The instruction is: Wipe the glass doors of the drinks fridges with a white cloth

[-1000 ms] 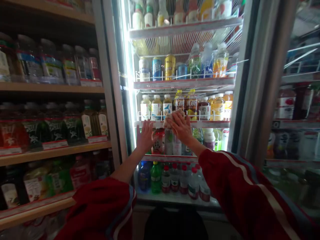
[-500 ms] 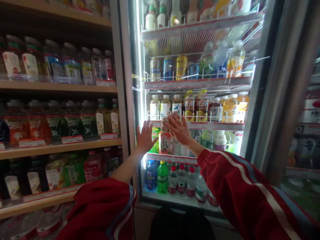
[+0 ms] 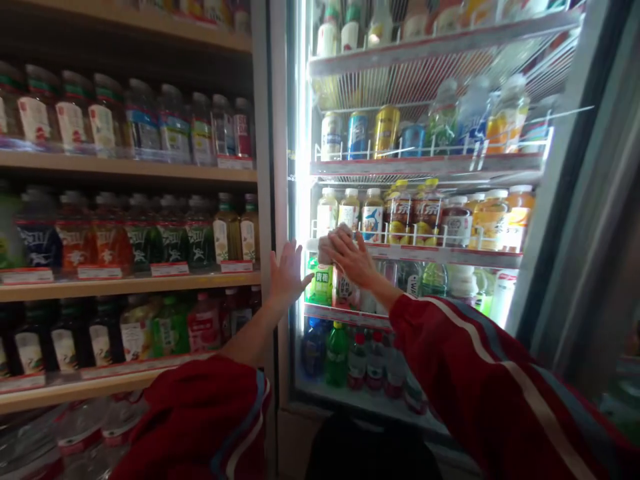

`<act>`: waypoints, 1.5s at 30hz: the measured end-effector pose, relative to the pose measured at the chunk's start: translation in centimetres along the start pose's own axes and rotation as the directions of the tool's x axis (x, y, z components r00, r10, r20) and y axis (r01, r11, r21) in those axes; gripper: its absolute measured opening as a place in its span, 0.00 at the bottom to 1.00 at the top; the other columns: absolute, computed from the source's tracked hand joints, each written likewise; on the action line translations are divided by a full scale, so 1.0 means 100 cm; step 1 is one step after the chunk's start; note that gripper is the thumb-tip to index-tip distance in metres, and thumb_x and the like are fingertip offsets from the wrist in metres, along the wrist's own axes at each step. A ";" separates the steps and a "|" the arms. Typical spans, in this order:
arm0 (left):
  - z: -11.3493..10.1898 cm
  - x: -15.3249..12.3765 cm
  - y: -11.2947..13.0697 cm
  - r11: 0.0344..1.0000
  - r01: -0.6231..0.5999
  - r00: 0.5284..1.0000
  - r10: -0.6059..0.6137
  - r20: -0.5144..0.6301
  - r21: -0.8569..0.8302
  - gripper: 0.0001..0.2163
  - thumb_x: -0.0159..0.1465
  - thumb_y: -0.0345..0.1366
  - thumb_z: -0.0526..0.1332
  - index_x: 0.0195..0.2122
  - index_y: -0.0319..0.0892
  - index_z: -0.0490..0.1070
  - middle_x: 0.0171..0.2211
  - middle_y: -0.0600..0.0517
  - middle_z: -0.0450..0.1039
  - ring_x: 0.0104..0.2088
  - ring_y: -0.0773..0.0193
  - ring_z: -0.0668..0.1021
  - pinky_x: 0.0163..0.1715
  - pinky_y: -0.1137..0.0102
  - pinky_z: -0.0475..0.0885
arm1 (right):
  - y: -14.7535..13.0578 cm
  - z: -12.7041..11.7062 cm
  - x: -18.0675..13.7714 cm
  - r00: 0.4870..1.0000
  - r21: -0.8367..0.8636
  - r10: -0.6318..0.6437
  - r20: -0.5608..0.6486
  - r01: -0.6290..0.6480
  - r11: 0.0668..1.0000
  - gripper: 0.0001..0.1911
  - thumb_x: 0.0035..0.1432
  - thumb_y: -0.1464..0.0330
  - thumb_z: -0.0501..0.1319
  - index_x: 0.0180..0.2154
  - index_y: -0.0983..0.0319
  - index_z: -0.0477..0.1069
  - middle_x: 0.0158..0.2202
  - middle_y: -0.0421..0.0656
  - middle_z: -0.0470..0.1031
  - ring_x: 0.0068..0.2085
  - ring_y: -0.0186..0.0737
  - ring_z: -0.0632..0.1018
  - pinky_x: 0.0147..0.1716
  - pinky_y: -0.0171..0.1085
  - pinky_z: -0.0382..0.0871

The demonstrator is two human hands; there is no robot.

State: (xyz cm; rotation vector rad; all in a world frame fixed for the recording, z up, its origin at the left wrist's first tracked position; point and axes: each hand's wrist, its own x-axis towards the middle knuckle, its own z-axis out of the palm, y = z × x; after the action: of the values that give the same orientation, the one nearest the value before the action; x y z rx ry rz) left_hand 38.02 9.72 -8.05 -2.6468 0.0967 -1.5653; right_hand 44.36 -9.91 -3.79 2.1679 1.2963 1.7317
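My right hand (image 3: 353, 257) presses a pale crumpled cloth (image 3: 327, 247) against the front rail of a cooler shelf (image 3: 440, 255), at its left end, with the fingers laid over the cloth. Just behind the rail stand bottled drinks (image 3: 372, 217). My left hand (image 3: 287, 274) is open with fingers spread, held flat by the cooler's left frame (image 3: 278, 200), and holds nothing. A green-labelled bottle (image 3: 322, 283) stands on the shelf below, between the two hands. Both arms wear red sleeves with pale stripes.
The lit cooler holds several wire shelves of bottles and cans (image 3: 385, 130). Its open door (image 3: 590, 220) stands at the right. Wooden store shelves (image 3: 125, 287) packed with bottled drinks run along the left. Something dark (image 3: 370, 453) lies low in front of the cooler.
Both hands have slid left along the shelf rail towards the cooler's left frame, the cloth moving with my right hand. The view has turned left, showing more of the wooden shelves.
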 end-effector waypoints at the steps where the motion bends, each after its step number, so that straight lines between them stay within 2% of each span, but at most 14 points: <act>1: -0.001 0.000 -0.003 1.000 0.005 1.000 -0.005 -0.004 0.003 0.32 0.63 0.46 0.55 0.64 0.37 0.48 0.66 0.39 0.46 0.65 0.49 0.51 0.62 0.47 0.42 | 0.002 -0.001 0.006 0.999 0.000 0.030 -0.017 -0.030 1.000 0.24 0.58 0.70 0.56 0.57 0.56 0.62 0.62 0.48 0.59 0.64 0.50 0.56 0.62 0.59 0.39; 4: -0.005 -0.001 -0.008 1.000 0.022 1.000 -0.023 0.009 0.018 0.32 0.62 0.46 0.57 0.64 0.37 0.49 0.66 0.39 0.46 0.65 0.50 0.51 0.62 0.47 0.44 | 0.010 -0.003 0.029 0.989 0.013 0.134 -0.069 -0.133 0.991 0.25 0.59 0.70 0.56 0.58 0.57 0.61 0.63 0.50 0.57 0.64 0.52 0.56 0.61 0.60 0.41; 6: -0.007 -0.002 -0.010 0.999 0.030 0.999 -0.030 0.013 0.027 0.33 0.61 0.45 0.58 0.63 0.36 0.50 0.66 0.39 0.46 0.65 0.50 0.51 0.61 0.46 0.46 | 0.009 -0.002 0.041 0.987 0.026 0.146 -0.074 -0.144 0.989 0.25 0.59 0.70 0.56 0.58 0.58 0.61 0.64 0.50 0.56 0.64 0.53 0.55 0.61 0.61 0.41; 11: -0.010 -0.005 -0.015 0.999 0.031 1.000 -0.031 -0.004 0.028 0.33 0.60 0.45 0.59 0.63 0.37 0.50 0.65 0.38 0.46 0.65 0.49 0.52 0.61 0.46 0.47 | -0.012 0.008 0.038 1.000 0.038 0.008 -0.016 -0.007 0.999 0.24 0.59 0.72 0.55 0.57 0.57 0.62 0.62 0.49 0.59 0.64 0.52 0.57 0.61 0.61 0.42; 14: -0.011 -0.007 -0.019 0.999 0.031 1.000 -0.031 0.002 0.021 0.34 0.60 0.45 0.59 0.63 0.36 0.50 0.65 0.38 0.47 0.65 0.48 0.53 0.61 0.46 0.46 | -0.023 0.014 0.032 0.993 0.048 -0.112 0.020 0.111 0.993 0.21 0.60 0.70 0.54 0.56 0.56 0.63 0.61 0.48 0.62 0.63 0.51 0.58 0.60 0.61 0.45; 16: -0.011 -0.008 -0.022 0.999 0.036 0.999 -0.037 0.009 0.015 0.34 0.60 0.45 0.59 0.64 0.36 0.49 0.65 0.38 0.47 0.65 0.48 0.53 0.61 0.46 0.46 | -0.024 0.016 0.035 0.989 0.056 -0.148 0.029 0.146 0.988 0.20 0.61 0.70 0.53 0.55 0.56 0.64 0.60 0.47 0.63 0.63 0.51 0.59 0.60 0.61 0.46; 21: -0.011 -0.009 -0.023 0.999 0.035 0.999 -0.035 -0.001 0.004 0.34 0.60 0.45 0.59 0.64 0.37 0.49 0.65 0.38 0.47 0.65 0.48 0.53 0.61 0.46 0.45 | -0.019 0.014 0.058 1.000 0.046 0.003 -0.028 -0.002 0.999 0.21 0.61 0.72 0.52 0.56 0.58 0.62 0.62 0.50 0.59 0.64 0.54 0.56 0.59 0.63 0.45; 23: -0.010 -0.009 -0.022 1.000 0.030 1.000 -0.030 0.001 0.005 0.34 0.59 0.45 0.59 0.63 0.36 0.50 0.65 0.37 0.47 0.65 0.48 0.53 0.61 0.46 0.45 | -0.020 0.015 0.062 0.999 0.047 0.006 -0.034 -0.004 0.999 0.22 0.61 0.72 0.53 0.57 0.58 0.62 0.62 0.50 0.58 0.64 0.54 0.56 0.60 0.63 0.44; 28: -0.011 -0.008 -0.018 1.000 0.021 1.000 -0.021 0.004 0.011 0.34 0.60 0.45 0.59 0.63 0.36 0.50 0.65 0.37 0.47 0.65 0.48 0.53 0.61 0.46 0.44 | -0.029 0.020 0.042 0.987 0.057 -0.162 0.010 0.161 0.985 0.19 0.62 0.71 0.53 0.54 0.56 0.64 0.60 0.47 0.62 0.63 0.50 0.59 0.60 0.61 0.44; 31: -0.013 -0.006 -0.016 1.000 0.003 1.000 -0.003 -0.008 0.010 0.33 0.61 0.46 0.57 0.64 0.37 0.48 0.65 0.38 0.47 0.65 0.50 0.52 0.62 0.47 0.43 | -0.022 0.017 0.028 0.978 0.051 -0.206 0.023 0.204 0.978 0.19 0.61 0.72 0.53 0.54 0.55 0.64 0.60 0.46 0.63 0.62 0.48 0.59 0.61 0.60 0.43; 33: -0.014 -0.004 -0.013 1.000 0.005 1.000 -0.005 0.002 0.013 0.33 0.61 0.46 0.56 0.64 0.38 0.47 0.65 0.38 0.46 0.65 0.50 0.51 0.61 0.47 0.44 | -0.008 0.011 0.025 0.988 0.031 -0.155 0.006 0.155 0.987 0.20 0.61 0.71 0.54 0.54 0.55 0.64 0.61 0.46 0.62 0.63 0.48 0.59 0.62 0.59 0.41; 38: -0.012 0.002 -0.001 1.000 -0.003 1.000 0.002 0.024 0.012 0.32 0.62 0.47 0.55 0.64 0.37 0.48 0.66 0.38 0.46 0.65 0.50 0.51 0.61 0.46 0.45 | 0.027 -0.009 0.023 0.991 -0.034 0.114 -0.076 -0.117 0.993 0.25 0.58 0.71 0.55 0.58 0.56 0.60 0.64 0.48 0.55 0.65 0.50 0.54 0.62 0.60 0.38; 41: -0.010 0.006 0.008 1.000 -0.021 1.000 0.021 0.020 0.004 0.32 0.62 0.47 0.55 0.64 0.37 0.48 0.65 0.38 0.47 0.65 0.50 0.51 0.61 0.46 0.44 | 0.032 -0.015 0.010 0.990 -0.049 0.118 -0.070 -0.122 0.991 0.26 0.58 0.71 0.55 0.58 0.55 0.60 0.64 0.47 0.56 0.65 0.48 0.54 0.62 0.59 0.37; 45: -0.010 0.012 0.021 0.999 -0.052 0.999 0.052 0.010 -0.003 0.32 0.63 0.48 0.54 0.64 0.38 0.48 0.65 0.38 0.47 0.65 0.50 0.51 0.62 0.47 0.44 | 0.028 -0.017 -0.016 0.999 -0.053 0.024 -0.022 -0.025 0.998 0.26 0.58 0.71 0.55 0.58 0.54 0.60 0.62 0.47 0.60 0.64 0.47 0.56 0.62 0.57 0.38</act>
State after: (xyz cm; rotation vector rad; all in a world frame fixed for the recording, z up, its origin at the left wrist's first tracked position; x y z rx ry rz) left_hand 37.67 7.49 -6.74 -2.6316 0.1663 -1.5365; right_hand 44.49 -13.42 -2.90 2.1511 1.2182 1.7821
